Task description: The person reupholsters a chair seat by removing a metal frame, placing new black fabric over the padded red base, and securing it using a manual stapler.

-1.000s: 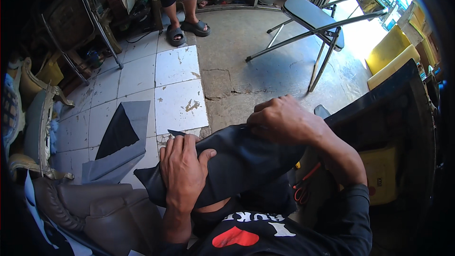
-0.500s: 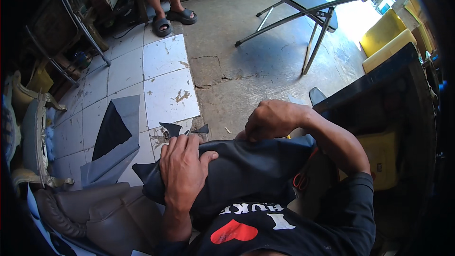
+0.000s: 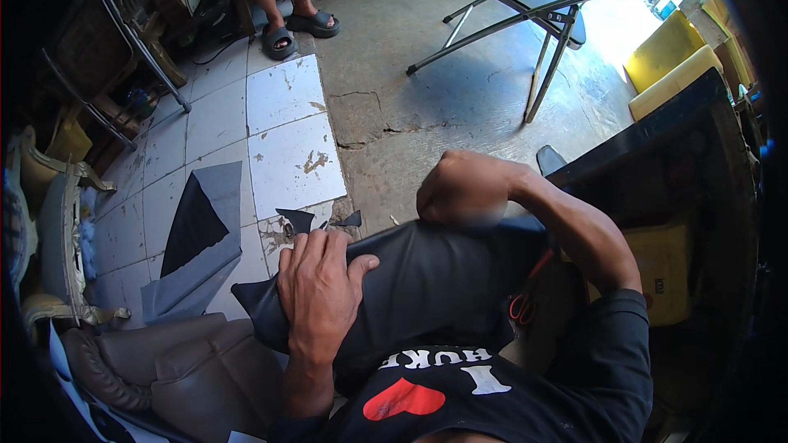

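Note:
Across my lap lies a piece of smooth black leatherette [image 3: 419, 287], wrapped or draped over something that I cannot make out. My left hand [image 3: 321, 294] presses on its left part, the fingers bent over the far edge and the thumb resting on top. At the far edge, right of the middle, my right hand [image 3: 464, 189] is closed in a fist on the leatherette. Motion blurs its lower side, and its fingertips are hidden. Red-handled scissors [image 3: 521, 308] show beside the right end of the leatherette.
Black and grey sheet scraps [image 3: 195, 234] lie on the white floor tiles. Left of me are brown padded upholstery [image 3: 197, 369] and a carved chair frame [image 3: 74, 238]. A folding chair [image 3: 529, 0] stands ahead, a person's sandalled feet [image 3: 297, 31] at far left, a dark panel [image 3: 657, 135] at right.
My right hand has moved up and away from me, and the leatherette's far edge has risen with it. The left hand stays in nearly the same place.

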Tool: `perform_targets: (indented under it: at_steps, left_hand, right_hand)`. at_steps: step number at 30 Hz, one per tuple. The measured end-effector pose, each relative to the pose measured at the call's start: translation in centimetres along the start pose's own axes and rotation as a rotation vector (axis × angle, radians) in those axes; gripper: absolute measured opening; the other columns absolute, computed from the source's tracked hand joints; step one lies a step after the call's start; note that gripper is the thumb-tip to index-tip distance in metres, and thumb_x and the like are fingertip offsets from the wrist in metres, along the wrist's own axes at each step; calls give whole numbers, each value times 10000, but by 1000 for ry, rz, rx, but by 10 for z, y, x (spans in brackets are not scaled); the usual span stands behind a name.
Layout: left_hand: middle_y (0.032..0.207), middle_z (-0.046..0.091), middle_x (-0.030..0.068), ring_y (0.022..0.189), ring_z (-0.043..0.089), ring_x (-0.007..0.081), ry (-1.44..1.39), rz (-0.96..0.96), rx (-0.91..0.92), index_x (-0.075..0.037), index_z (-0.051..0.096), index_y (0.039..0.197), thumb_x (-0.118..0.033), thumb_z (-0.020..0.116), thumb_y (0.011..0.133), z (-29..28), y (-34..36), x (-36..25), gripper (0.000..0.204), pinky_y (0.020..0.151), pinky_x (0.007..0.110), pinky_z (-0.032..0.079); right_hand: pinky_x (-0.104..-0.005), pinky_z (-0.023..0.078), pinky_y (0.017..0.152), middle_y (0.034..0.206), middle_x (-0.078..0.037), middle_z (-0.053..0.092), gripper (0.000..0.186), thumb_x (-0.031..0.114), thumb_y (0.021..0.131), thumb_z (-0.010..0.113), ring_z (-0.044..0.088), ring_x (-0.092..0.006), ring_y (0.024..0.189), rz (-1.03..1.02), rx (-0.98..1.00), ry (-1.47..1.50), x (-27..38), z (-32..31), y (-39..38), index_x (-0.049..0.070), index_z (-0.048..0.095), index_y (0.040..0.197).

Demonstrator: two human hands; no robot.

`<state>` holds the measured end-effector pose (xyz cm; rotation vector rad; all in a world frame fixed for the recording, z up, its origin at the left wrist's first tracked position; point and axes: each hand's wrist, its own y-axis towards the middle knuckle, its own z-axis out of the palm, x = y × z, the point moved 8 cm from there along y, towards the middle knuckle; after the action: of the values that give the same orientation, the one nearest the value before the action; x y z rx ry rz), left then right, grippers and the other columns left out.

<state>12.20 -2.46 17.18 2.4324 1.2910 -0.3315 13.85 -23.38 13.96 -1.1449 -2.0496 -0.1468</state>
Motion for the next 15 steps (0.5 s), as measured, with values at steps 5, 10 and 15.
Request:
perform_targets:
  at_steps: [5,10,15]
  left_hand:
    - [923,663,91,949,638,316,-18,-12,-3,-48,707,948,-318,866,802,-1,1,1,347,853,433,472]
    - [930,667,85,952,640,311,-4,-12,15,-46,713,960,-320,865,806,1,1,0,349,853,434,472]
    - [933,670,84,953,640,308,-19,-7,19,-41,710,958,-325,869,802,4,3,1,361,852,433,472]
  right_hand:
    - [-485,566,860,941,-171,756,220,228,936,680,742,-365,947,188,-435,-198,-27,-38,-17,55,751,1051]
    - [-456,563,933,1122,-184,771,299,268,1000,644,734,-373,1043,224,-66,-23,-10,-6,-28,77,765,1196]
    - [-442,567,901,1065,-163,783,308,280,961,664,740,-366,987,114,18,37,-1,-3,-24,74,790,1151]
